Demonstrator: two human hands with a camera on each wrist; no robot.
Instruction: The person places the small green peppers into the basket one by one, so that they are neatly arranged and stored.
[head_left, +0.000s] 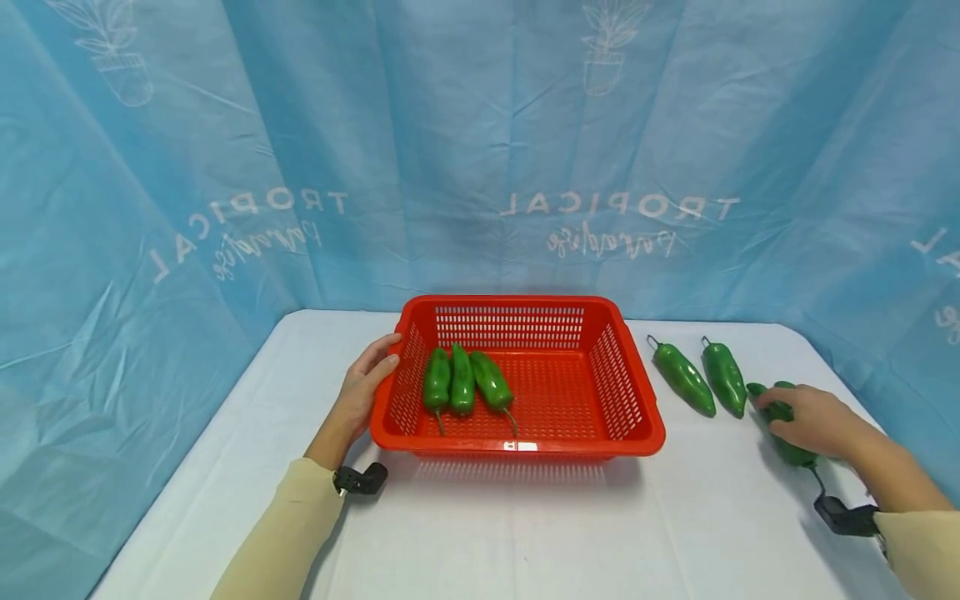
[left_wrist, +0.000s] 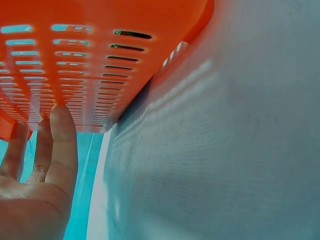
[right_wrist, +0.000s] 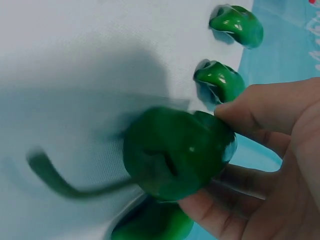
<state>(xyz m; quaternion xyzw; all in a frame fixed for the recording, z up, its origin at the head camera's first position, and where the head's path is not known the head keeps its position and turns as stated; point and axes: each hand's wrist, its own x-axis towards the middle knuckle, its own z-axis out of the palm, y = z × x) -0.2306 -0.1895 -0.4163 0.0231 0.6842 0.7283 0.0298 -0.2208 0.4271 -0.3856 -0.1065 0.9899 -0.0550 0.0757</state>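
Closest to the cam: a beige left sleeve, then the left hand, fingers pretty much straight against a rectangular red plastic basket. Three long glossy green peppers sit in its left half. Two more peppers lie on the white-covered counter. Far right, the right hand pinches another green pepper, with a half-hidden one beside it.

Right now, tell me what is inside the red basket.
Three green peppers lie side by side in the left part of the red basket; bare perforated floor shows to their right. The floor directly beneath them is hidden.
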